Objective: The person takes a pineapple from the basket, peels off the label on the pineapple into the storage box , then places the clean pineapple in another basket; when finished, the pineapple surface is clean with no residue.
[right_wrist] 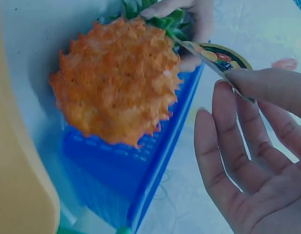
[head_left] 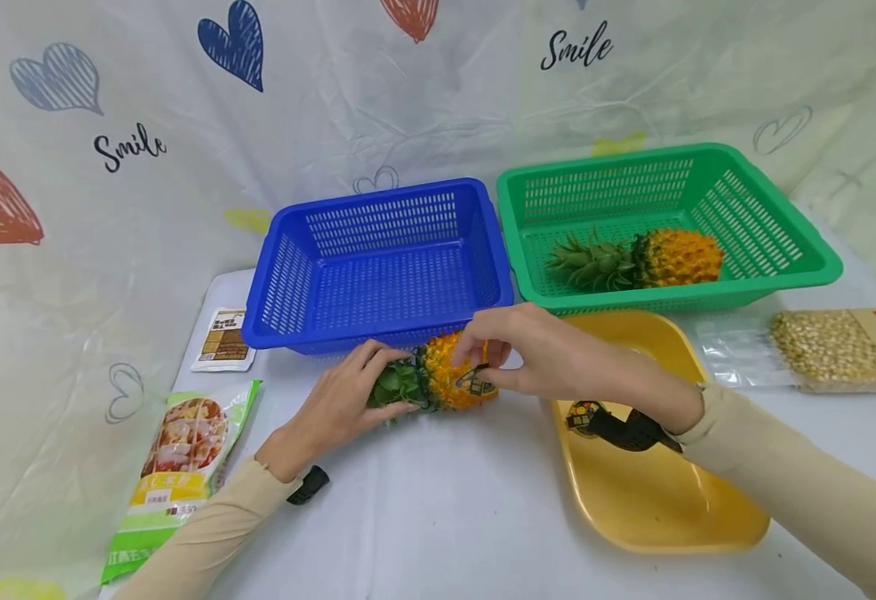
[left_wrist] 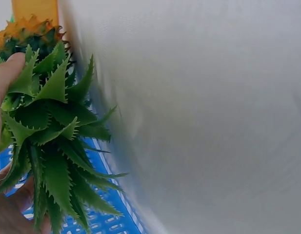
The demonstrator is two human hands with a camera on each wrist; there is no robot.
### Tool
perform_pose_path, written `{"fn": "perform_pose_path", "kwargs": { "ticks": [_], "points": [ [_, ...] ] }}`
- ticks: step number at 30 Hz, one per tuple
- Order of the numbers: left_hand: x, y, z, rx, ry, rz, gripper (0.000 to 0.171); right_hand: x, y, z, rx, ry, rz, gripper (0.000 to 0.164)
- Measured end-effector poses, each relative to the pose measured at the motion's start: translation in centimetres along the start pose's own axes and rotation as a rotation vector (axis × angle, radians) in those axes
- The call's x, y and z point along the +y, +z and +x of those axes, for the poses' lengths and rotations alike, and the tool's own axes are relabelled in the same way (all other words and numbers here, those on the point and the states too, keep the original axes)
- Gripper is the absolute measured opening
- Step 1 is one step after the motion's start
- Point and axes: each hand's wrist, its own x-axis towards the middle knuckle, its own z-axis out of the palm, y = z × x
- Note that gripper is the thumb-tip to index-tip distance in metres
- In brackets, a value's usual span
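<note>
A pineapple with an orange, spiky body [right_wrist: 118, 83] and green crown leaves [left_wrist: 52, 122] lies on the table just in front of the blue basket. My left hand [head_left: 340, 408] grips it by the crown, thumb and fingers on either side of the leaves. Over the fruit's body, my right hand [head_left: 535, 350] pinches a small dark label [right_wrist: 221, 58] with fruit printed on it between thumb and fingertips. The label stands edge-on beside the pineapple in the right wrist view.
Behind are a blue basket [head_left: 373, 329] and a green basket [head_left: 775, 275] holding another pineapple [head_left: 681, 258]. A yellow basin [head_left: 655, 517] under my right forearm holds a round label [head_left: 582, 417]. Bagged grains [head_left: 828, 350] lie right; a green-white food bag [head_left: 182, 450] and small packet [head_left: 226, 342] lie left.
</note>
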Motion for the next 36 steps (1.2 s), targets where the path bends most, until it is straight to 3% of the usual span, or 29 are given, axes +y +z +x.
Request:
{"fn": "perform_pose_path", "kwargs": {
  "ticks": [13,16,24,31,36],
  "points": [
    [-0.1,0.0,0.1,-0.012,-0.006,-0.006,0.063,1.7,-3.5,-4.2,0.126,0.060,-0.041,0.033],
    [-0.1,0.0,0.0,-0.008,-0.005,-0.004,0.063,2.7,-4.2,-5.6,0.130,0.111,-0.058,0.030],
    [-0.2,-0.1,0.0,-0.012,-0.019,-0.015,0.063,5.6,-4.6,-9.1,0.035,0.317,-0.115,0.017],
    [-0.2,0.0,0.0,-0.008,-0.010,-0.022,0.063,7.4,-4.6,-10.9,-0.055,0.355,-0.229,0.024],
    [-0.2,0.0,0.0,-0.005,-0.014,-0.021,0.062,8.0,-4.4,-11.3,-0.142,0.402,-0.252,0.022]
  ]
}}
